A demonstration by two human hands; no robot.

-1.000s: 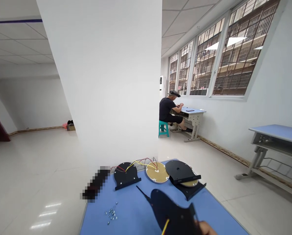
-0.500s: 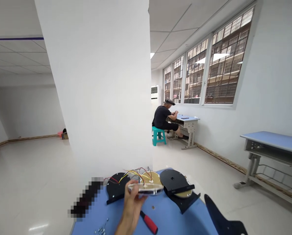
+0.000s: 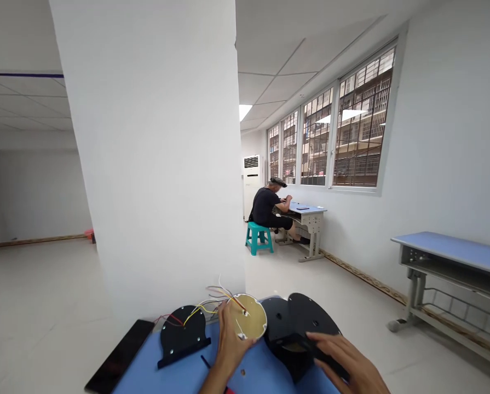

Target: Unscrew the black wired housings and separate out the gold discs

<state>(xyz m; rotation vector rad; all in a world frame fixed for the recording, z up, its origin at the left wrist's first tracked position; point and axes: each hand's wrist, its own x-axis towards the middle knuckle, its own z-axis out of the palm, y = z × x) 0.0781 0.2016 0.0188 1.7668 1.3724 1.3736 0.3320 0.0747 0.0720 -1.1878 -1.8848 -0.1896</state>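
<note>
Pinching a round gold disc [image 3: 251,323] by its lower edge, the left hand [image 3: 230,342] holds it tilted up just above the blue bench [image 3: 179,377], with coloured wires [image 3: 212,301] trailing from it to a black plate [image 3: 182,335] lying on the left. Fingers of the right hand [image 3: 351,364] lie spread and flat on a stack of black plates [image 3: 298,328] just right of the disc, gripping nothing. A dark phone [image 3: 119,355] lies at the bench's left edge. Judging by this, the disc is not yet fitted to any plate and no fastening is begun
</note>
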